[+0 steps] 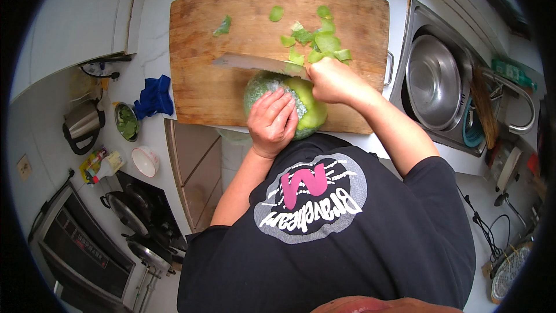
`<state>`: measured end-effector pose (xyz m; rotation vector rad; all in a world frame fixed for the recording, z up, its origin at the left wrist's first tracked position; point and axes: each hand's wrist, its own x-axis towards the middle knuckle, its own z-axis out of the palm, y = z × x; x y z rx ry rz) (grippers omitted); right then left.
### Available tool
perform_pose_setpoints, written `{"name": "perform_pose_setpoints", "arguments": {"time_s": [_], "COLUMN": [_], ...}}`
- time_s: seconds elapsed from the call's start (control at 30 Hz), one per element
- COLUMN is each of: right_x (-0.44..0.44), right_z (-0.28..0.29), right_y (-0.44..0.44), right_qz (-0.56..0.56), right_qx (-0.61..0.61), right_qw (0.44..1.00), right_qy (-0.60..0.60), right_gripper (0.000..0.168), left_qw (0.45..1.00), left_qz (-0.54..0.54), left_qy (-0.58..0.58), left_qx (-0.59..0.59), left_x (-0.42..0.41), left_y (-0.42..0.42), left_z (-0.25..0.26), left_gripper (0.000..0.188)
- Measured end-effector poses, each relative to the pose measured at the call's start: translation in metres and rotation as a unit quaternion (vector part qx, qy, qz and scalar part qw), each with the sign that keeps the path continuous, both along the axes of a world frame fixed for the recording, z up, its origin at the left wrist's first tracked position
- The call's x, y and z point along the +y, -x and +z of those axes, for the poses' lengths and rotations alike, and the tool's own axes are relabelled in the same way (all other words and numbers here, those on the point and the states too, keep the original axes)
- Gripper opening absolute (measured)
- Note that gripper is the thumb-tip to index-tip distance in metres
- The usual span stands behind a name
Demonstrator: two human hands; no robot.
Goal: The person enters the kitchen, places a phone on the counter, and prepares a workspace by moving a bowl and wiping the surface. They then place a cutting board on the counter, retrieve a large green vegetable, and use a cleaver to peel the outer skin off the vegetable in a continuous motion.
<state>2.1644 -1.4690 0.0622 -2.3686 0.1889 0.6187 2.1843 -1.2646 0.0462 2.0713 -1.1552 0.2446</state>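
A large green melon, probably a winter melon (pixel 313 111), rests near the front edge of the wooden cutting board (pixel 204 87). Its right side is pared to pale green flesh, while dark rind with a whitish bloom covers the left. My left hand (pixel 273 117) presses on top of it, fingers together. In my right hand (pixel 326 79) is the handle of a broad kitchen knife (pixel 256 62); the blade points left across the melon's far side. A slice of peel lies against the blade near my grip. Several green peel pieces (pixel 326 42) are scattered over the board's far right part.
At the right, a steel sink (pixel 397 91) holds a metal basin (pixel 434 82). Left of the board lie a blue cloth (pixel 153 95), a bowl of green leaves or peels (pixel 127 122) and a white bowl (pixel 146 161). Beyond them stand an electric kettle (pixel 84 126) and pans (pixel 126 213).
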Motion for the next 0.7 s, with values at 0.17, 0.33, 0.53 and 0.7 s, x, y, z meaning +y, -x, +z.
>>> {"name": "perform_pose_setpoints", "arguments": {"time_s": [0.17,0.33,0.53,0.7], "right_x": [-0.005,-0.008,-0.010,-0.002], "right_z": [0.008,0.009,-0.001,-0.004], "right_y": [-0.003,0.000,-0.008,-0.023], "right_qz": [0.023,-0.005,-0.008,-0.013], "right_qx": [0.005,0.052,0.062,0.090], "right_qw": [1.000,0.998,0.998,0.996], "right_qy": [-0.015,-0.032,-0.029,-0.007], "right_gripper": [0.016,0.018,0.018,0.020], "left_qw": [1.000,1.000,1.000,1.000], "left_qz": [0.002,0.004,0.006,0.005], "left_qy": [-0.005,-0.008,-0.007,-0.004], "left_qx": [0.015,0.016,0.018,0.014], "left_x": [0.003,0.002,0.002,0.001], "left_y": [-0.001,0.000,0.001,0.001], "left_z": [-0.003,-0.001,-0.001,-0.001], "left_gripper": [0.022,0.022,0.022,0.022]}}
